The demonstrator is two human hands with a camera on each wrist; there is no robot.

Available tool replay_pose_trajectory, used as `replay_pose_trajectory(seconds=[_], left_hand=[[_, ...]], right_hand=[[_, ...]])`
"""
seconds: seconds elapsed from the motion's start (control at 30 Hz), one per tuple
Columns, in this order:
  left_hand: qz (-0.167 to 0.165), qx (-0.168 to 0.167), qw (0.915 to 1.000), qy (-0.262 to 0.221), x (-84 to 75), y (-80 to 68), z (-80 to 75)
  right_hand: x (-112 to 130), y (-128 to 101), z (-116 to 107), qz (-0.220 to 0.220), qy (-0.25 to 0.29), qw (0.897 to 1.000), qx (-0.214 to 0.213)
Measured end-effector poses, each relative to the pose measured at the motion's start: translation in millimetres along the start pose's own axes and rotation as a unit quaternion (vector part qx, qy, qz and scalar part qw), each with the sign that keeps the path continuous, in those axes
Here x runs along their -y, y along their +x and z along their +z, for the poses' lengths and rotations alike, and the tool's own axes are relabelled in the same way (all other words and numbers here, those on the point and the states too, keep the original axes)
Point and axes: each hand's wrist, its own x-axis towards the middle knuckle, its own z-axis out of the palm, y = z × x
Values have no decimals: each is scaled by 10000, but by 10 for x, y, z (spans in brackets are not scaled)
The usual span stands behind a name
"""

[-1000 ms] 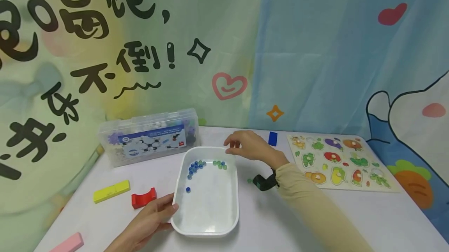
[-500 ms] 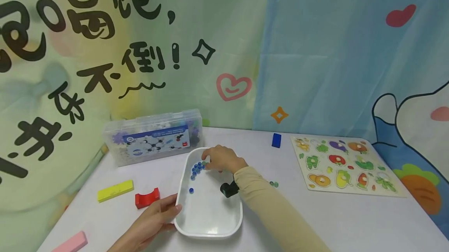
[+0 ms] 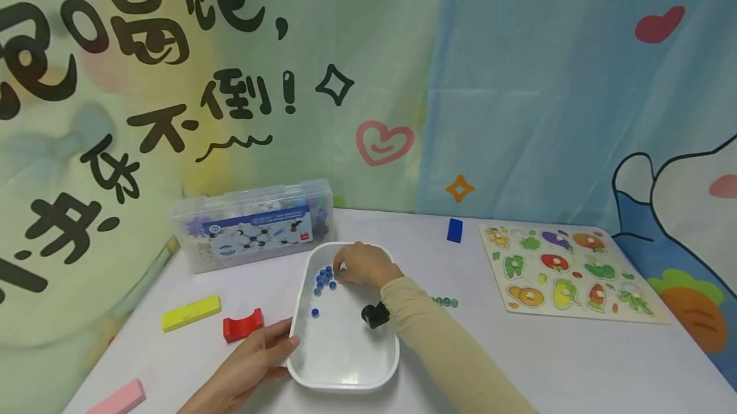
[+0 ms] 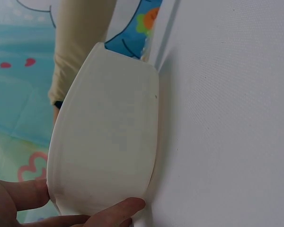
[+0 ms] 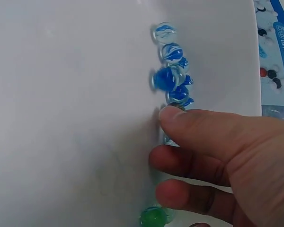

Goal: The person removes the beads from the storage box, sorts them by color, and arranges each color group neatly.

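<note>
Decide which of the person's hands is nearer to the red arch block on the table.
Left. The left hand grips the white tray's near corner, just beside the red arch block. The right hand is inside the tray's far end among the blue marbles.

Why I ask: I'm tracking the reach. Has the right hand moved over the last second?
Yes. The right hand went from the white tray's far right rim leftward and inward, to the blue marbles.
</note>
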Motion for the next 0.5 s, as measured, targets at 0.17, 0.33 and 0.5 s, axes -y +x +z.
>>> replay_pose_trajectory(seconds=[0.17, 0.33, 0.5], left_hand=[[12, 29, 10000, 0, 4, 3, -5], [-13, 22, 10000, 14, 1, 7, -5], [-110, -96, 9999, 36, 3, 17, 1]], right_hand=[[-3, -12, 10, -58, -30, 9999, -135], [-31, -44, -48, -237, 215, 9992, -220], [-110, -169, -210, -604, 603, 9960, -263]])
